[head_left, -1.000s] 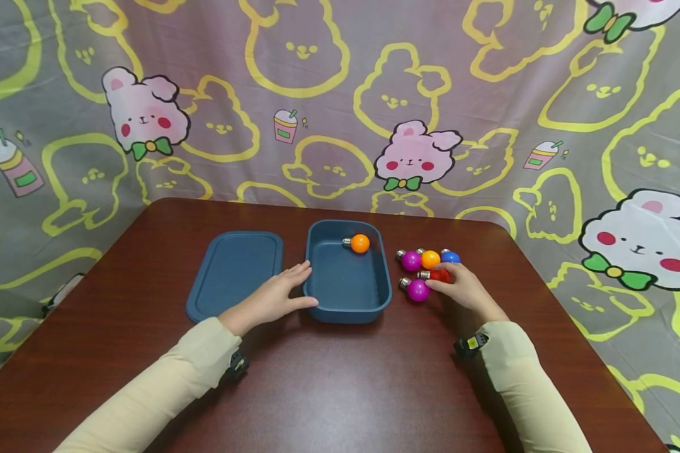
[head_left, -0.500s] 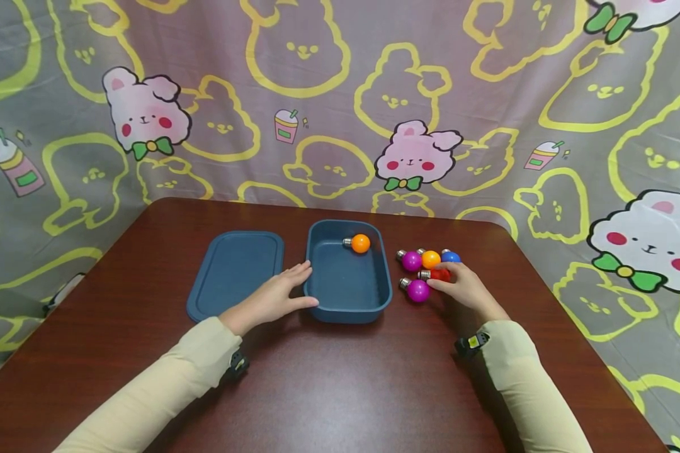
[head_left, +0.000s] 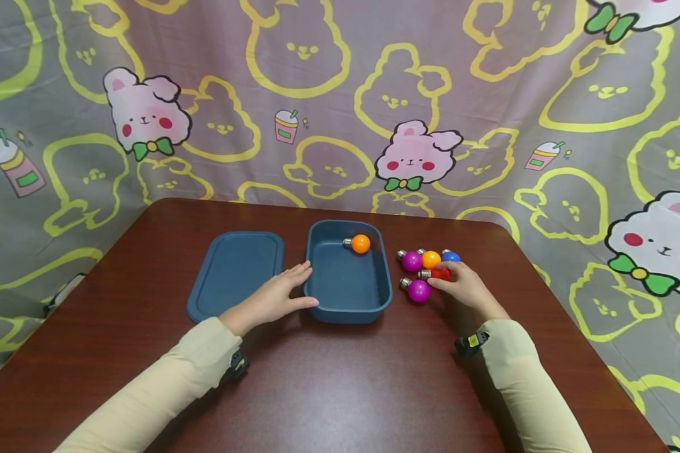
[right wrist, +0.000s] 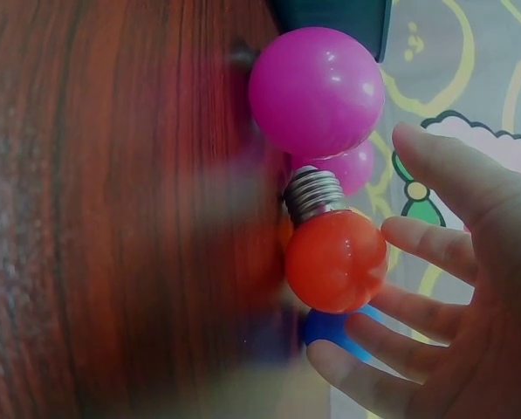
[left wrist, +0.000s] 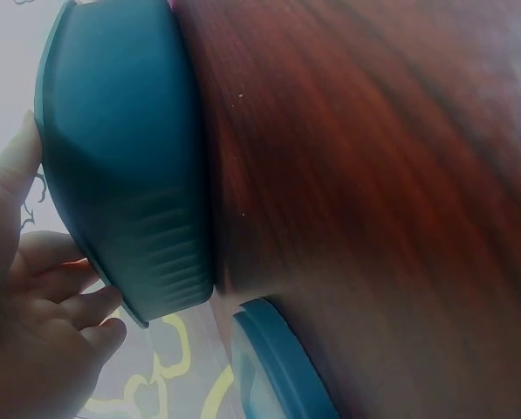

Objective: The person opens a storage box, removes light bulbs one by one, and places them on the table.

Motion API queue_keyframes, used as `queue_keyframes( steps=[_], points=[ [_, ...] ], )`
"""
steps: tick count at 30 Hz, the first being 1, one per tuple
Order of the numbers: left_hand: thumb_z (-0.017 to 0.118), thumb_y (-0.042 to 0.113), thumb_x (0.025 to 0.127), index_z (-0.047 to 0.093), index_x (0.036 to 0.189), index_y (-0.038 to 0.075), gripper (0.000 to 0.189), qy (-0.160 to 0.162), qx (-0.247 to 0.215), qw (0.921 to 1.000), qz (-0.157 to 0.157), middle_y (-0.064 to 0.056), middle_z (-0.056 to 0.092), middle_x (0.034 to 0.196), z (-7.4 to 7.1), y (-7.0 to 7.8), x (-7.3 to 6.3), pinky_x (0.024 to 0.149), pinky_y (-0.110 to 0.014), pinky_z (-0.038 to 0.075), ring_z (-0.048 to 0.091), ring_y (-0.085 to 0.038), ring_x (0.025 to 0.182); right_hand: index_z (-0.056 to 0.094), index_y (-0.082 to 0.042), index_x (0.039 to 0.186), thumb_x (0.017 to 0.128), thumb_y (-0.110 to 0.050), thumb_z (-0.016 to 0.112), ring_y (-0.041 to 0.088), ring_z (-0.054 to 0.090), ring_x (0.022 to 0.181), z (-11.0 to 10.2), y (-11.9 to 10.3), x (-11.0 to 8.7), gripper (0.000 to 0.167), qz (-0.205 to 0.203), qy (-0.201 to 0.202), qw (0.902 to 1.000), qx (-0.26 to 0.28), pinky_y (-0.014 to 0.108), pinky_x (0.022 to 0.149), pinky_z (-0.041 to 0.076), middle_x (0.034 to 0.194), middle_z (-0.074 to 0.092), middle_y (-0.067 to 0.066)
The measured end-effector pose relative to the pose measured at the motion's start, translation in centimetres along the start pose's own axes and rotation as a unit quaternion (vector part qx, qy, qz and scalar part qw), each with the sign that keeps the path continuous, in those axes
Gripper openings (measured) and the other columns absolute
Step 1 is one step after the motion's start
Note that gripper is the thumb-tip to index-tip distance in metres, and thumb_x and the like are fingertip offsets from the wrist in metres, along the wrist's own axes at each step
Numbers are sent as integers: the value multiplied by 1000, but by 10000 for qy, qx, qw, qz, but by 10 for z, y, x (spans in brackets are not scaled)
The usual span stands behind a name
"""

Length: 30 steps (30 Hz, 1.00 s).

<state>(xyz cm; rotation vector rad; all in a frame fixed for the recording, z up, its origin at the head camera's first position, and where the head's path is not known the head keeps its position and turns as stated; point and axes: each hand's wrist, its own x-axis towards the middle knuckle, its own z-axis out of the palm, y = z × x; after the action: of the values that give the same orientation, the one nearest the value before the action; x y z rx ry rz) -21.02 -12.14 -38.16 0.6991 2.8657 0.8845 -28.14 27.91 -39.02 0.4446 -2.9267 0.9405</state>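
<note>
My left hand [head_left: 271, 301] rests at the near left of a blue rectangular box [head_left: 348, 280], its thumb and fingertips at the rim. In the left wrist view the fingers [left wrist: 59, 305] are spread along that rim. To the right of the box, my right hand [head_left: 467, 289] reaches over a red light bulb [right wrist: 334, 262], which lies on its side with a metal screw base. Fingertips are right at the bulb's surface; the thumb [right wrist: 443, 166] stands apart from it, beside a purple bulb [right wrist: 317, 92]. An orange bulb [head_left: 361, 244] lies inside the box near its far end.
Around the red bulb lie another purple bulb [head_left: 412, 261], an orange bulb [head_left: 430, 259] and a blue bulb [head_left: 450, 257]. A flat blue lid [head_left: 240, 267] lies on the brown table [head_left: 340, 390] left of the box. A patterned curtain [head_left: 328, 113] hangs behind.
Both hands stay almost in place over the last second, and the bulbs, box and lid lie as before. The curtain at the right has shifted slightly.
</note>
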Motion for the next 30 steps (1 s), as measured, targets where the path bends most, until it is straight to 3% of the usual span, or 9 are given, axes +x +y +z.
queue_keyframes(
  steps=[15,19,25,30],
  points=[
    [62,41,86,31,142,0,76,-8,10,10000,30,-10,21,149,1,-1,-1,105,-51,18,18,-30,135,59,5,113,83,-29,70,34,48,92,-2,0,0,47,-259,175,9995,-19,43,77,41,103,58,20],
    [62,41,86,31,142,0,76,-6,24,10000,30,-10,21,149,1,-1,-1,104,-51,19,19,-30,135,56,6,118,84,-30,68,39,48,97,-9,-4,0,51,-159,183,9997,-62,47,82,42,110,54,25],
    [62,42,86,31,141,0,76,-12,38,10000,20,-10,21,149,1,-1,-2,104,-52,19,18,-30,135,51,2,123,87,-35,64,41,41,112,-34,-25,6,54,-114,228,9996,-128,53,94,34,124,46,26],
    [62,42,86,32,141,0,76,-8,54,10000,10,-10,22,149,1,-1,-2,104,-52,19,19,-30,135,49,-2,128,87,-42,61,38,40,114,-58,-55,18,59,-71,254,9995,-182,54,94,33,127,45,22]
  ],
)
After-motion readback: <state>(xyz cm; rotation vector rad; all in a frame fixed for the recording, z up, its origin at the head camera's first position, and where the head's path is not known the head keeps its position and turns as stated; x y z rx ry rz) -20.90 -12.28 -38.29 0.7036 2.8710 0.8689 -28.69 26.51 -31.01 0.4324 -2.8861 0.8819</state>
